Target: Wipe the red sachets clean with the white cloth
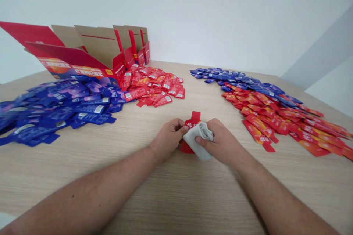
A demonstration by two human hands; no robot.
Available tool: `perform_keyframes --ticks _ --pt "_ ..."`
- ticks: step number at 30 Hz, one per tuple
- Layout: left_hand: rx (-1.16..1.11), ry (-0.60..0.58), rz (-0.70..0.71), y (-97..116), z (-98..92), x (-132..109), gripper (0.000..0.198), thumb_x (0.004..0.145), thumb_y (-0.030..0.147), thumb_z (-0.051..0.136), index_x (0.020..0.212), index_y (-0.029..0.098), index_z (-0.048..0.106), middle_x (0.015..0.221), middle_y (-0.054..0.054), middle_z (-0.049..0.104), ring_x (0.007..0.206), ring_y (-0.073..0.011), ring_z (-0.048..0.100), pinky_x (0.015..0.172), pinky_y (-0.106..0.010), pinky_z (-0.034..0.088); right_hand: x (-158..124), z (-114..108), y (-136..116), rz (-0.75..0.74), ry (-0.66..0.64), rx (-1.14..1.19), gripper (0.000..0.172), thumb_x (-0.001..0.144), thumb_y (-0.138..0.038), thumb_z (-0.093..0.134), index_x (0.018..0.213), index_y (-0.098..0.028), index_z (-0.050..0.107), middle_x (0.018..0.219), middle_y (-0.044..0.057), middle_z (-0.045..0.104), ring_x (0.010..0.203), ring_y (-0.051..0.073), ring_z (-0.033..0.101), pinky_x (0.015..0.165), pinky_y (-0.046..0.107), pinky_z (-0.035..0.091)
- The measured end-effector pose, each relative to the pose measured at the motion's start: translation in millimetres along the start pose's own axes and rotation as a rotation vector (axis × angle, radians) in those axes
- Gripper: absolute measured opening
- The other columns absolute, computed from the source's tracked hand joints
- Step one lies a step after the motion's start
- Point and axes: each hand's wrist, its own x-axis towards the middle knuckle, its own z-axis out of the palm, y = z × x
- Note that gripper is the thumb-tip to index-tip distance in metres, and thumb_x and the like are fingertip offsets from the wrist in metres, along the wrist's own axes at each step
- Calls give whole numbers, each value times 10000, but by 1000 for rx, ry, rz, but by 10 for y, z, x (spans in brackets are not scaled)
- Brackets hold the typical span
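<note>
Above the middle of the table, my left hand (171, 135) pinches the left edge of a red sachet (192, 118) with a spouted top and white lettering. My right hand (220, 138) is closed on a folded grey-white cloth (197, 139), its thumb lying across the front. The cloth covers much of the sachet's face, so only the top and the lower left corner show. The two hands are close together, with the cloth and sachet between them.
Left are a pile of blue sachets (68, 99), a pile of red sachets (157, 84) and open red cartons (91, 64) behind. To the right lie more blue sachets (242, 79) and red-orange sachets (284, 117). A white wall (206, 18) stands behind the wooden table (176, 198).
</note>
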Motion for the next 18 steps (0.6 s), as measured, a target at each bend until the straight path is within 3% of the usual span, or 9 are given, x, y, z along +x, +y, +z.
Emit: perform_keyframes --ticks 2,6,10,14,18 --pt "-11 -4 -26 -5 -5 -1 273 773 398 701 749 188 528 620 45 544 540 -93 472 532 -220 388 9 -24 -7 31 25 -2 152 861 -359 616 842 -209 599 879 45 585 897 216 552 770 336 418" --pt "33 -6 -18 2 -5 -14 280 769 396 718 742 182 539 597 53 536 508 -82 446 493 -207 360 19 -36 -29 -1 -93 -7 143 838 -334 656 818 -209 588 859 27 586 832 187 551 733 312 401" --pt "-23 -9 -51 0 -12 -8 307 748 423 741 756 182 551 640 36 586 553 -104 527 549 -231 439 30 -26 -30 109 29 -43 146 879 -341 605 844 -200 588 865 40 591 833 195 547 731 320 391" --pt "42 -10 -19 -8 -27 4 279 754 401 737 742 172 577 624 40 566 545 -89 485 539 -214 401 30 -6 -28 31 -64 -18 141 850 -338 648 854 -207 594 874 28 603 826 182 550 717 303 381" --pt "-6 2 -33 8 -24 1 265 744 382 733 734 175 568 627 38 568 565 -98 502 560 -222 419 26 21 -18 57 10 -44 153 882 -351 614 847 -205 583 865 32 600 836 185 548 725 306 372"
